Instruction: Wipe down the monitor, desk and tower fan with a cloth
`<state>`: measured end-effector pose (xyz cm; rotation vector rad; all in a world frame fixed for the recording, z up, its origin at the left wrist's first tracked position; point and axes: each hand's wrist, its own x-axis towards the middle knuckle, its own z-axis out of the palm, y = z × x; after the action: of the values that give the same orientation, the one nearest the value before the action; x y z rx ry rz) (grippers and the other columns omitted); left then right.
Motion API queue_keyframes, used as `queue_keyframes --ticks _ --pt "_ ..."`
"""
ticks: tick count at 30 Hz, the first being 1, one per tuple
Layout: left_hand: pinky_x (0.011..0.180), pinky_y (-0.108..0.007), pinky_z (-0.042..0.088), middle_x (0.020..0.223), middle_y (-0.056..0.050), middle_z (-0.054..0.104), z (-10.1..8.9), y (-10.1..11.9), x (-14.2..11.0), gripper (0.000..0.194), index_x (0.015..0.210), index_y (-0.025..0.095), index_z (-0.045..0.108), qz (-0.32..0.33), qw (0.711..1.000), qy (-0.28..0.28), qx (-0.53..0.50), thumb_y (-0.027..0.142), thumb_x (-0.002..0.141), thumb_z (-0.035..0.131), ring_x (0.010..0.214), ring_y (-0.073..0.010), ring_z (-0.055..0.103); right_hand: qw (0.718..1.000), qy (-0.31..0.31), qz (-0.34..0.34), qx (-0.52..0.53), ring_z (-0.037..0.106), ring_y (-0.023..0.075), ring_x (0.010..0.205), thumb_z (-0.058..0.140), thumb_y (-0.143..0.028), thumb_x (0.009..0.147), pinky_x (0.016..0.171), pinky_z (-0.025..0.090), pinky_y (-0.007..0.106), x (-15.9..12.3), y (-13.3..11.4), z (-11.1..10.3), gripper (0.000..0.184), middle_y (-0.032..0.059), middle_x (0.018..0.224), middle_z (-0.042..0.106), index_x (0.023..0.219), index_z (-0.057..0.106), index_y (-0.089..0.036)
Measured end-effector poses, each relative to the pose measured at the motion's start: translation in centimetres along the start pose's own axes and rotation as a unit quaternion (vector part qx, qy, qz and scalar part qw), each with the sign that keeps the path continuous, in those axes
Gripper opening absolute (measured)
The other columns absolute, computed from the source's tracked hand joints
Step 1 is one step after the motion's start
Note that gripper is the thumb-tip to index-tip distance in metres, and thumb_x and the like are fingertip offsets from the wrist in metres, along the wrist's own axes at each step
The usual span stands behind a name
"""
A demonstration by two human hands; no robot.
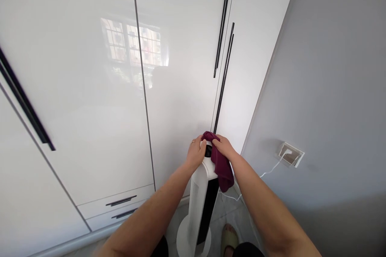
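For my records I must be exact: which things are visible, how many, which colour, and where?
Tower fan: one, white and black, bottom centre
Cloth: one, dark purple-red, over fan's top
Wardrobe: one, glossy white, ahead
Long handles: three, black, wardrobe doors
Drawers: two, white, lower left
Short handles: two, black, on drawers
Wall: one, grey, right
Socket: one, brownish, on wall
Plug: one, white, in socket
Cord: one, white, below the plug
Floor: one, grey, bottom
Slipper: one, olive green, beside fan
Clothing: two patches, black, bottom edge
Ring: one, golden, left hand
Left hand: one, bare, fan's top
Right hand: one, bare, on cloth
Arms: two, bare, lower centre
Foot: one, bare, in slipper
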<state>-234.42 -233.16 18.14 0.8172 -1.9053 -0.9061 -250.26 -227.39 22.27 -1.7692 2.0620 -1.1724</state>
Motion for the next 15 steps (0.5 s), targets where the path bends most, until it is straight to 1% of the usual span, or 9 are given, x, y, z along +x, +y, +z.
queue_keyframes --ticks 2,4,6,7,9,10,13,15 --pt "0.129 -0.056 0.032 0.149 -0.018 0.067 -0.1 0.9 0.1 0.053 0.147 0.02 0.063 0.029 0.997 -0.031 0.071 0.046 0.107 0.039 0.148 -0.0373 0.052 0.995 0.031 -0.001 0.097 0.071 0.0257 0.106 0.05 -0.035 0.087 0.099 0.056 0.039 -0.9 1.2 0.2 0.041 0.0055 0.113 0.081 0.113 0.078 -0.02" --pt "0.128 -0.058 0.032 0.147 -0.02 0.068 -0.2 1.6 0.1 0.055 0.141 0.018 0.068 0.055 0.988 -0.064 0.132 0.048 0.108 0.035 0.147 -0.0396 0.054 0.98 0.06 0.0 0.19 0.07 0.027 0.116 0.053 -0.039 0.085 0.106 0.055 0.041 -1.8 2.3 0.7 0.048 0.0072 0.126 0.079 0.122 0.077 -0.02" --pt "0.13 -0.059 0.028 0.152 -0.021 0.065 -0.3 2.2 0.0 0.058 0.143 0.016 0.066 0.077 0.976 -0.091 0.181 0.049 0.108 0.033 0.15 -0.0394 0.051 0.963 0.083 0.006 0.256 0.069 0.0275 0.125 0.054 -0.041 0.086 0.112 0.054 0.043 -2.7 3.8 1.7 0.055 0.0092 0.138 0.076 0.133 0.073 -0.019" --pt "0.132 -0.058 0.024 0.157 -0.02 0.062 -0.3 2.4 0.0 0.058 0.146 0.017 0.064 0.088 0.97 -0.103 0.2 0.051 0.108 0.035 0.152 -0.0384 0.049 0.958 0.093 0.011 0.27 0.068 0.0275 0.129 0.052 -0.041 0.089 0.114 0.053 0.043 -3.2 4.6 2.5 0.058 0.0104 0.142 0.074 0.138 0.07 -0.018" --pt "0.134 -0.057 0.022 0.164 -0.017 0.056 -0.5 2.7 0.0 0.06 0.152 0.02 0.059 0.106 0.954 -0.137 0.243 0.053 0.106 0.04 0.158 -0.0366 0.043 0.959 0.109 0.031 0.261 0.066 0.0276 0.133 0.046 -0.042 0.094 0.117 0.052 0.043 -4.3 6.7 4.4 0.062 0.0138 0.146 0.071 0.146 0.065 -0.015" --pt "0.134 -0.057 0.023 0.166 -0.017 0.053 -0.5 2.8 0.0 0.061 0.153 0.021 0.058 0.112 0.945 -0.154 0.266 0.055 0.106 0.041 0.159 -0.0365 0.041 0.961 0.113 0.046 0.249 0.066 0.0279 0.135 0.043 -0.042 0.095 0.118 0.051 0.044 -4.9 7.8 5.7 0.063 0.0155 0.148 0.07 0.148 0.063 -0.014" --pt "0.13 -0.06 0.03 0.169 -0.02 0.049 -0.7 3.0 0.4 0.064 0.156 0.019 0.055 0.118 0.918 -0.191 0.326 0.056 0.106 0.037 0.16 -0.0387 0.038 0.96 0.114 0.088 0.239 0.063 0.0292 0.14 0.038 -0.045 0.098 0.121 0.049 0.046 -6.9 11.4 9.8 0.066 0.0176 0.15 0.068 0.151 0.062 -0.013" --pt "0.128 -0.061 0.032 0.167 -0.02 0.051 -0.8 3.2 0.6 0.064 0.156 0.019 0.054 0.122 0.908 -0.197 0.35 0.056 0.107 0.034 0.159 -0.0391 0.04 0.962 0.114 0.098 0.23 0.061 0.0295 0.142 0.037 -0.044 0.099 0.121 0.049 0.048 -8.4 13.8 12.5 0.065 0.0174 0.151 0.067 0.152 0.061 -0.014"
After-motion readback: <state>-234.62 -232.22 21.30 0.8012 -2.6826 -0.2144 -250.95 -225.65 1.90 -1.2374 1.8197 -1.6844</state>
